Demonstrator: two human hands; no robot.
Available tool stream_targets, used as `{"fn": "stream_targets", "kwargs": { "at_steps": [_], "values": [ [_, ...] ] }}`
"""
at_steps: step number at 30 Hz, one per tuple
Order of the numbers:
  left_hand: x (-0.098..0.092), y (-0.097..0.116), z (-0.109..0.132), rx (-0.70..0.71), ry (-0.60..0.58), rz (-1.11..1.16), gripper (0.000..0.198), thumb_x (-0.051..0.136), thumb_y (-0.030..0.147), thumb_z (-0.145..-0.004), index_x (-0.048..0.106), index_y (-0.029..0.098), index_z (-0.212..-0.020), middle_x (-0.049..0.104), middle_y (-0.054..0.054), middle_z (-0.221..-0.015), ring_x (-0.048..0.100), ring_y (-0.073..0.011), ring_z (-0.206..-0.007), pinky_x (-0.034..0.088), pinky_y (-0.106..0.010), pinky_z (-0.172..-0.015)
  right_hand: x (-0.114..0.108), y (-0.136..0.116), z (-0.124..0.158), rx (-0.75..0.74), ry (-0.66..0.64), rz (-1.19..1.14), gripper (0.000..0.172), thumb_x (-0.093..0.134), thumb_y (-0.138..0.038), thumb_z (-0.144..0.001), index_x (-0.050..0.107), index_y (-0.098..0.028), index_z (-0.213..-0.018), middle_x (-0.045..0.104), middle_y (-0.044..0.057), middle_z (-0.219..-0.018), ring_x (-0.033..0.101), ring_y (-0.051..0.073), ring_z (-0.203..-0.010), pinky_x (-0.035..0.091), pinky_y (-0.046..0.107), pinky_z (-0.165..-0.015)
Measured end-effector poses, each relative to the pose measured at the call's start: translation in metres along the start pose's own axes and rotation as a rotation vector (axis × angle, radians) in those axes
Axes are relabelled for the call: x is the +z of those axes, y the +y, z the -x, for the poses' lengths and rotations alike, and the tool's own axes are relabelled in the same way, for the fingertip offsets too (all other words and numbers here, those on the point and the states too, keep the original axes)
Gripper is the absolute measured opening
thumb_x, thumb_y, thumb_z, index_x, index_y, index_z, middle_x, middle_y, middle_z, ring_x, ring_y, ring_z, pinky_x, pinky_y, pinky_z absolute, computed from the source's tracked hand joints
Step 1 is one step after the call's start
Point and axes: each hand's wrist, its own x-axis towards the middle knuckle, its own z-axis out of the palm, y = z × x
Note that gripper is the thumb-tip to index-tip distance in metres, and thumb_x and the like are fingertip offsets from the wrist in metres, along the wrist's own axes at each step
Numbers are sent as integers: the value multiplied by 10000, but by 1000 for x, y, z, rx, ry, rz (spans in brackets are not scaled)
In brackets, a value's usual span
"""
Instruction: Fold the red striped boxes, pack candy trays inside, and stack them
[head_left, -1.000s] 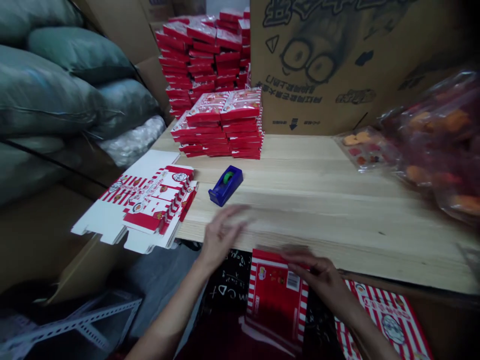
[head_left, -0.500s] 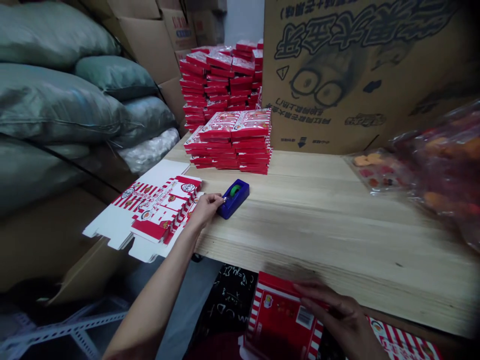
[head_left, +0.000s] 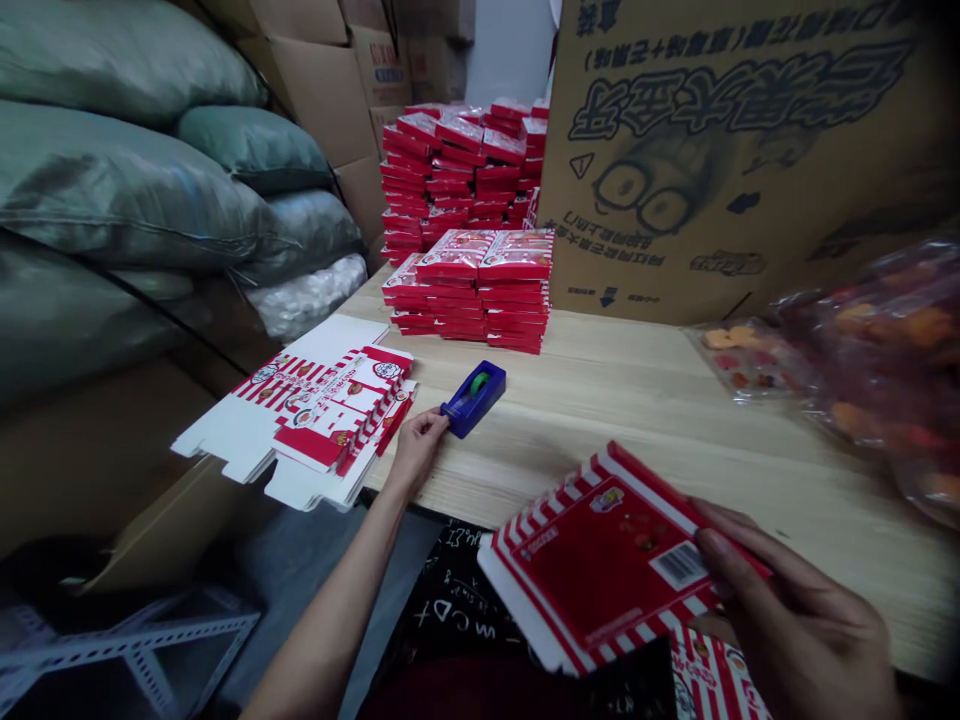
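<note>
My left hand [head_left: 421, 440] is closed in a pinch at the near, cutting end of a blue tape dispenser [head_left: 474, 400], which carries a green roll. The clear tape at those fingertips is barely visible. In my right hand [head_left: 780, 590] is a flat red carton [head_left: 607, 560] with striped borders and a barcode, gripped by its right edge. It is tilted above the table's front edge, and a white flap stands out at its lower left. Left of the dispenser lies a pile of flattened red-and-white cartons [head_left: 330, 410].
Stacked filled red boxes [head_left: 480, 290] stand at the back of the wooden table [head_left: 622, 390], beside a large cardboard box [head_left: 675, 200]. Plastic-bagged sweets [head_left: 885, 360] lie on the right. Bulging sacks [head_left: 127, 180] are piled at left. Another striped carton [head_left: 712, 670] shows below my right hand.
My right hand has raised the red carton from my lap, up and to the right, tilting it. My left hand stays by the dispenser, its fingertips now at the dispenser's near end.
</note>
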Motion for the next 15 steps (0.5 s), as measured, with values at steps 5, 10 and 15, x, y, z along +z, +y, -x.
{"fn": "stream_targets", "kwargs": {
  "at_steps": [5, 10, 15],
  "values": [
    [4, 23, 22, 95, 82, -26, 247, 778, 398, -766, 719, 160, -744, 746, -93, -948, 666, -253, -972, 519, -381, -933, 15, -44, -15, -452, 249, 161, 190, 744, -290, -918, 791, -323, -1098, 754, 31, -1212, 699, 265, -1132, 555, 460, -1034],
    [48, 111, 77, 174, -56, 152, 224, 753, 373, -868, 773, 181, -982, 730, -9, -812, 686, -150, -723, 580, -291, -765, 36, -35, -30, -823, 27, 299, 316, 628, -95, -961, 760, -291, -1170, 741, 60, -1215, 705, 231, -1114, 600, 410, -914],
    [104, 155, 124, 40, -305, 436, 589, 797, 311, -848, 624, 221, -1404, 720, 21, -744, 673, -118, -626, 587, -257, -668, 54, -17, -25, -906, -56, 347, 429, 557, -9, -970, 705, -288, -1259, 690, 77, -1311, 665, 223, -1218, 606, 404, -959]
  ]
}}
